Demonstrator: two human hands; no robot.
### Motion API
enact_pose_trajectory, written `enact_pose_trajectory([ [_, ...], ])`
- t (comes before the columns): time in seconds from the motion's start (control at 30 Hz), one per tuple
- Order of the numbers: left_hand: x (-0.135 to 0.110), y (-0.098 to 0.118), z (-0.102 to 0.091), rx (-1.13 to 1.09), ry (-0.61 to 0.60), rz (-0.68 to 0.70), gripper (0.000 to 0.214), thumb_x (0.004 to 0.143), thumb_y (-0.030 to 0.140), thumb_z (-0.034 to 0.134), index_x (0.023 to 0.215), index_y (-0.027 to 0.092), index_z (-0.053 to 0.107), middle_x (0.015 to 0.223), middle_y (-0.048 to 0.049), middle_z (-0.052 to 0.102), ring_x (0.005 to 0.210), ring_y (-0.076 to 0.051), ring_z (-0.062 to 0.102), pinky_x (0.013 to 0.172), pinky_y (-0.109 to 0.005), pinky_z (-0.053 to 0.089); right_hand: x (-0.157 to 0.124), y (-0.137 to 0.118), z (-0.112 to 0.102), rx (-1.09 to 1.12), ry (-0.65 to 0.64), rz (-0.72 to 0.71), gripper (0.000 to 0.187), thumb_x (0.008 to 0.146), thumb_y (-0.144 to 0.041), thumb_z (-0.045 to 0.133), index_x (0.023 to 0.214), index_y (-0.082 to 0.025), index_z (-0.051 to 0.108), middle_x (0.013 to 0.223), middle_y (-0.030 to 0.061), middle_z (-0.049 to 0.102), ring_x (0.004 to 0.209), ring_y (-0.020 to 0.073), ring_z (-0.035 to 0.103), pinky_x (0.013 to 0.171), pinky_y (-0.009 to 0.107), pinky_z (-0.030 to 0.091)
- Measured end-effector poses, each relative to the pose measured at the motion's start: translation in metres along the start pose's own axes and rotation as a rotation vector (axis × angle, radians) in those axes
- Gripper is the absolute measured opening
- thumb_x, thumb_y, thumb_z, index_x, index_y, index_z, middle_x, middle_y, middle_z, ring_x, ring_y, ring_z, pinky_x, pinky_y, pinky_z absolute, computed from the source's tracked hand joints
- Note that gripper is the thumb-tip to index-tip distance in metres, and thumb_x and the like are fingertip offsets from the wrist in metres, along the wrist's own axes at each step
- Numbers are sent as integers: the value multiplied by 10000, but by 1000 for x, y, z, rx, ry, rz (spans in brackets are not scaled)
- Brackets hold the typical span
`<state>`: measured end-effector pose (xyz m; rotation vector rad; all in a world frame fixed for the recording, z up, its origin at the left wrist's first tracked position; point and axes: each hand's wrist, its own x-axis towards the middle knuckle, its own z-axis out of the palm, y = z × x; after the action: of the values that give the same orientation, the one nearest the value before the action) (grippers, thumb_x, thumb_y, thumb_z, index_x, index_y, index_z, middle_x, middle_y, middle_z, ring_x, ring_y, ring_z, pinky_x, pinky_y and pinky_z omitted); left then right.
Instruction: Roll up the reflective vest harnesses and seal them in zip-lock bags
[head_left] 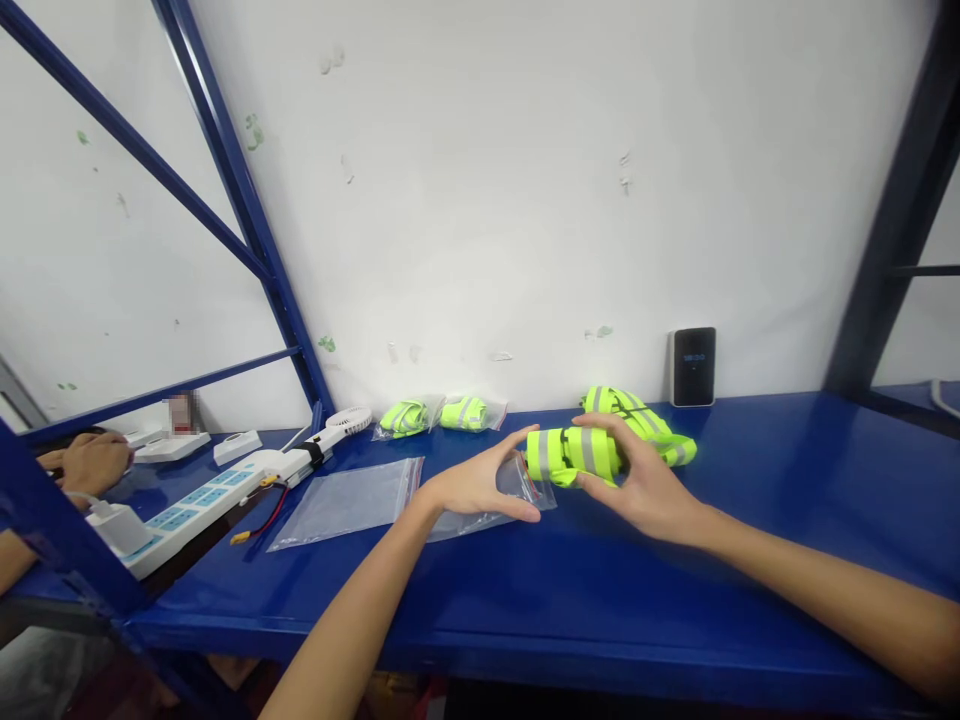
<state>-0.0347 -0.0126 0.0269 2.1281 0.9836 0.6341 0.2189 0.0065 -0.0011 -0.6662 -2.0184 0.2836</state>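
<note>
My right hand [646, 482] is closed round a rolled neon-yellow reflective band [573, 452] with grey stripes, held just above the blue table. My left hand [480, 484] pinches the mouth of a clear zip bag [517, 488], thumb and fingers holding it apart right at the roll's left end. The roll's end touches the bag's opening. More of the same yellow banding [651, 420] lies loose behind my right hand.
Two bagged yellow rolls [441, 414] lie by the wall. An empty zip bag [349, 500] lies flat to the left, next to a white handheld fan [339, 428] and a power strip [202, 500]. A dark small device [691, 366] leans on the wall. Another person's hand [88, 462] rests far left.
</note>
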Motion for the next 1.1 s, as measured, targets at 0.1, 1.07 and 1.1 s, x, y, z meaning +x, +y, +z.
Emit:
enact_pose_trajectory([
  [0.1, -2, 8, -5, -32, -50, 16, 1013, 695, 461, 772, 1513, 287, 202, 1550, -99, 300, 1434, -313, 256, 1173, -484, 193, -3, 0, 1, -8, -75, -63, 528, 789, -189, 623, 1281, -250, 444, 1238, 76, 594, 1126, 266, 589, 932, 372, 491],
  [1.07, 31, 14, 20, 316, -30, 102, 948, 652, 417, 777, 1472, 266, 326, 1463, -77, 457, 1271, -312, 503, 1081, -426, 371, -2, 7, 4, 31, -205, -189, 491, 792, -179, 649, 1257, -254, 510, 1149, 89, 616, 1033, 255, 599, 883, 404, 504],
  [1.1, 32, 12, 20, 310, -19, 113, 910, 665, 408, 768, 1460, 267, 350, 1456, -74, 466, 1263, -302, 512, 1075, -417, 379, -2, 9, 5, 17, -187, -172, 480, 800, -193, 648, 1256, -254, 512, 1134, 88, 626, 1012, 255, 606, 867, 407, 507],
])
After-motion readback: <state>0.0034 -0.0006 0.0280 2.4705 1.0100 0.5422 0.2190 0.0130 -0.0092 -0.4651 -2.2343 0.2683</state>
